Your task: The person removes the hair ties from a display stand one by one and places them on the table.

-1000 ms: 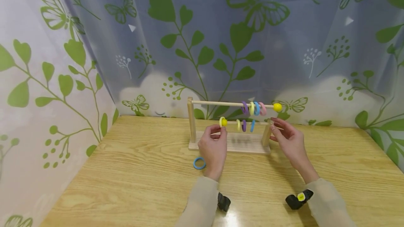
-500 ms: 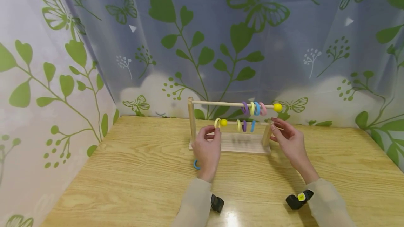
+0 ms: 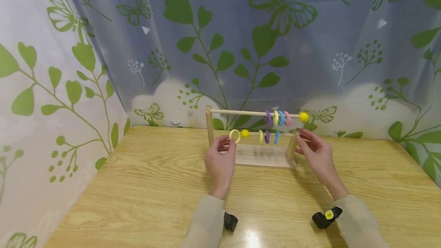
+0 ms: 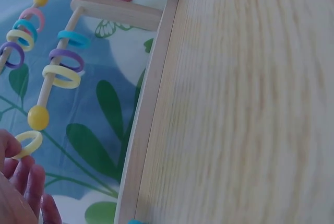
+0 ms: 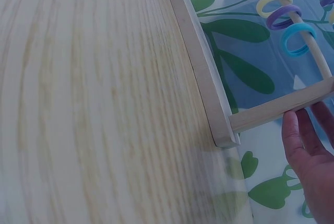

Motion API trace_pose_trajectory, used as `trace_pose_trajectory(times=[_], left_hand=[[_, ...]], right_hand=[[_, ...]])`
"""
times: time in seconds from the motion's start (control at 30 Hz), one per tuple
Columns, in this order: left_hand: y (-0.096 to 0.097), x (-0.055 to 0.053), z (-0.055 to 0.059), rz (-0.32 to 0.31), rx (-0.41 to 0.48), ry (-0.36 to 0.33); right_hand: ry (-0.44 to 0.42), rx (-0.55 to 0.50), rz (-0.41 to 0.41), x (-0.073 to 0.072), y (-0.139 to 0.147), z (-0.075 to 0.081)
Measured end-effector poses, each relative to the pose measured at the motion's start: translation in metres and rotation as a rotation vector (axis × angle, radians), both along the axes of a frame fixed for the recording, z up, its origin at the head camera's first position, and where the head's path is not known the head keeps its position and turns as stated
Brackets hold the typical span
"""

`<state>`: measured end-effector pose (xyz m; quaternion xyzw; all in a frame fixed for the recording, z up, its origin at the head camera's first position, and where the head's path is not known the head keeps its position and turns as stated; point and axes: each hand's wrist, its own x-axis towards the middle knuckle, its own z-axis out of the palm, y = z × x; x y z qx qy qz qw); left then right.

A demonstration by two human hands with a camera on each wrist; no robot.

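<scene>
A pale yellow ring point(image 3: 235, 136) is pinched between the thumb and fingers of my left hand point(image 3: 219, 163), just left of the yellow ball point(image 3: 244, 133) that tips the lower rod. In the left wrist view, the ring point(image 4: 30, 143) is off the rod, close to the ball's end. Yellow, purple and blue rings point(image 3: 276, 137) hang on that rod. My right hand point(image 3: 315, 154) rests its fingertips against the outer side of the short right post point(image 3: 291, 148) of the wooden stand; the right wrist view shows the fingers point(image 5: 293, 135) along this post.
The upper rod point(image 3: 237, 113) carries purple, yellow, blue and pink rings point(image 3: 287, 120) near its ball end point(image 3: 303, 117). A blue edge point(image 4: 136, 222) shows at the bottom of the left wrist view. Behind the wooden table point(image 3: 155, 186) hangs a leaf-patterned curtain point(image 3: 227, 87).
My left hand has drawn the yellow ring leftward off the ball end of the lower rod and turned it to face the head camera. The right hand has stayed at the post.
</scene>
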<state>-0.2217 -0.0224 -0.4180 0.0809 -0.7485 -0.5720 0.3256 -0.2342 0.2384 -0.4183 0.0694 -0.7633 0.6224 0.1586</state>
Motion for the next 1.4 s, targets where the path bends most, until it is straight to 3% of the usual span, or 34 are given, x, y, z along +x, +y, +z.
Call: trace_pose_trajectory(times=[0.2, 1.4], left_hand=[[-0.006, 0.001, 0.002, -0.013, -0.001, 0.013], [-0.046, 0.013, -0.001, -0.160, -0.099, -0.084]], right_hand=[[0.010, -0.002, 0.005, -0.001, 0.002, 0.000], [-0.005, 0.023, -0.002, -0.001, 0.001, -0.001]])
